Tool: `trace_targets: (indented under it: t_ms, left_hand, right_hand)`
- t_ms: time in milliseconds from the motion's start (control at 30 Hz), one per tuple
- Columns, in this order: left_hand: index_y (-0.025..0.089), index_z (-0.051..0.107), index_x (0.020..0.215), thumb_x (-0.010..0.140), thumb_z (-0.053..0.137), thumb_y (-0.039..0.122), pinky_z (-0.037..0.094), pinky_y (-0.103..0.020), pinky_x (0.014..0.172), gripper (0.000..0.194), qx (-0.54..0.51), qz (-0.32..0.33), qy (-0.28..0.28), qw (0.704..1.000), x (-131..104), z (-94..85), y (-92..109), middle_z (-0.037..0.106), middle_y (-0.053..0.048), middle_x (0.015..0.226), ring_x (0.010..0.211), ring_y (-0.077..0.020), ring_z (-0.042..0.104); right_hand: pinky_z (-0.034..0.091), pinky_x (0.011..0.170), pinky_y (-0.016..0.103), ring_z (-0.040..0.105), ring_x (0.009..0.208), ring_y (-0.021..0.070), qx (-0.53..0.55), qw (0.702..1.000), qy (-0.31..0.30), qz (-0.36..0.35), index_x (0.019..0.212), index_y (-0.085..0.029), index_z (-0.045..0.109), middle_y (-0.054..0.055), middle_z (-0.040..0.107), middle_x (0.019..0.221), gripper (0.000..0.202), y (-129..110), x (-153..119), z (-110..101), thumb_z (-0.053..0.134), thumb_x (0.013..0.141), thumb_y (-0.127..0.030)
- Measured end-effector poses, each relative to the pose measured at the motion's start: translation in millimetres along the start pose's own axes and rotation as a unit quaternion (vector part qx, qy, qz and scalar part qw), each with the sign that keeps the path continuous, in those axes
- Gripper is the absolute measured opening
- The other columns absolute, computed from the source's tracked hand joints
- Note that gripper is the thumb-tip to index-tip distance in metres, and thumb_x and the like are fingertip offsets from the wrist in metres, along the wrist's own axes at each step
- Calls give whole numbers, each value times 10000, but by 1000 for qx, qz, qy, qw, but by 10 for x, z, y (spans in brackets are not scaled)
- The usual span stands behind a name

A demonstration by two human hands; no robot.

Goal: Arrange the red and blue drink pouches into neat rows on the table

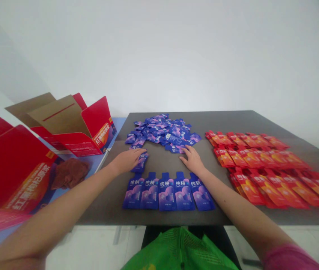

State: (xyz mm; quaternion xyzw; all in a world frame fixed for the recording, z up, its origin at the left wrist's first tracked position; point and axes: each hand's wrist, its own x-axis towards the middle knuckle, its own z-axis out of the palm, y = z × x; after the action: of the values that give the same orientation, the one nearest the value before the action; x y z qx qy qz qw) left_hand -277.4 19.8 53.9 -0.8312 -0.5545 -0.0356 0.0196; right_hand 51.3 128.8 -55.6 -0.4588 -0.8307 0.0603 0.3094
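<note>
My left hand [130,159] is at a purple spouted pouch [142,163], its fingers closed at the pouch's upper edge; the thumb's grip is partly hidden. My right hand [193,160] rests low over the table, thumb and fingers apart. Its fingertips reach the edge of another purple pouch [175,149] at the near side of a loose heap of purple pouches [159,129]. Closer to me, several purple pouches lie face up side by side in a row [167,193], spouts pointing away.
Red-orange pouches [255,157] lie in three overlapping rows on the right of the dark table [218,120]. On the left, open red cartons [21,168] [75,123] stand on a blue surface, with a crumpled brown cloth [71,173] between them. A white wall rises behind.
</note>
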Motion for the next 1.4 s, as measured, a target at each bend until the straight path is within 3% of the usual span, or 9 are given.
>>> trace_targets:
  t_ms: [233, 367, 500, 667, 767, 867, 1000, 1133, 1400]
  left_hand:
    - [128, 528, 1306, 926, 389, 153, 390, -340, 1085, 405, -64, 83, 31, 994, 981, 349, 522, 590, -120, 1332, 1241, -194, 543]
    - [138, 540, 1287, 918, 486, 232, 414, -340, 1056, 385, -89, 122, 11, 989, 1243, 597, 791, 594, -122, 1326, 1230, -209, 548]
    - [151, 551, 1284, 877, 553, 221, 382, -379, 1085, 413, -105, 160, -29, 981, 1209, 670, 827, 575, -123, 1359, 1266, -226, 518]
    - [305, 575, 1268, 772, 443, 2, 258, -554, 1132, 596, -141, 198, -158, 957, 1037, 515, 573, 515, 22, 1436, 1409, -254, 334]
    - [261, 612, 1229, 762, 396, -28, 254, -480, 1158, 590, -179, 162, -145, 960, 897, 445, 483, 554, 1, 1397, 1385, -205, 378]
    - [189, 575, 1289, 893, 416, 115, 300, -358, 1147, 434, -186, 96, -69, 975, 730, 456, 529, 549, -70, 1396, 1331, -176, 444]
    - [206, 484, 1396, 864, 596, 484, 248, -485, 1155, 611, -126, 70, -82, 986, 566, 524, 700, 398, -113, 1513, 1407, -323, 310]
    - [278, 455, 1412, 849, 615, 476, 228, -632, 1103, 618, -93, 66, -139, 984, 627, 514, 715, 355, -77, 1543, 1422, -407, 223]
    - [274, 592, 1267, 756, 702, 249, 217, -525, 1145, 524, -160, 168, -247, 941, 804, 308, 250, 418, -52, 1509, 1448, -333, 219]
  right_hand:
    - [487, 976, 439, 636, 1081, 259, 88, 996, -23, 18, 1148, -204, 675, 103, 697, 1146, 308, -47, -14, -98, 545, 893, -316]
    - [530, 911, 328, 684, 977, 188, 117, 992, -46, -6, 1106, -246, 696, 35, 727, 1094, 259, -74, -35, -124, 579, 880, -297]
    - [516, 929, 357, 674, 1000, 206, 125, 992, -28, 10, 1074, -227, 705, 56, 730, 1073, 245, -74, -29, -127, 579, 883, -314]
    - [517, 906, 371, 676, 971, 218, 134, 990, -21, 29, 1019, -228, 719, 65, 736, 1026, 259, -64, -24, -139, 520, 914, -357]
    - [512, 914, 385, 672, 983, 226, 141, 989, -25, 33, 1005, -244, 723, 55, 737, 1030, 271, -62, -29, -139, 500, 918, -372]
    - [505, 924, 388, 668, 996, 228, 146, 988, -27, 35, 1001, -247, 725, 51, 735, 1039, 288, -55, -33, -131, 482, 925, -382]
    - [506, 914, 380, 667, 997, 234, 148, 988, -36, 34, 992, -232, 728, 60, 735, 1040, 308, -38, -36, -119, 473, 932, -394]
    - [510, 895, 375, 671, 985, 236, 144, 988, -40, 36, 984, -227, 728, 61, 737, 1036, 311, -26, -39, -121, 471, 935, -396]
    - [513, 880, 370, 674, 970, 229, 143, 988, -42, 37, 970, -243, 727, 47, 740, 1018, 320, -25, -39, -134, 451, 938, -402]
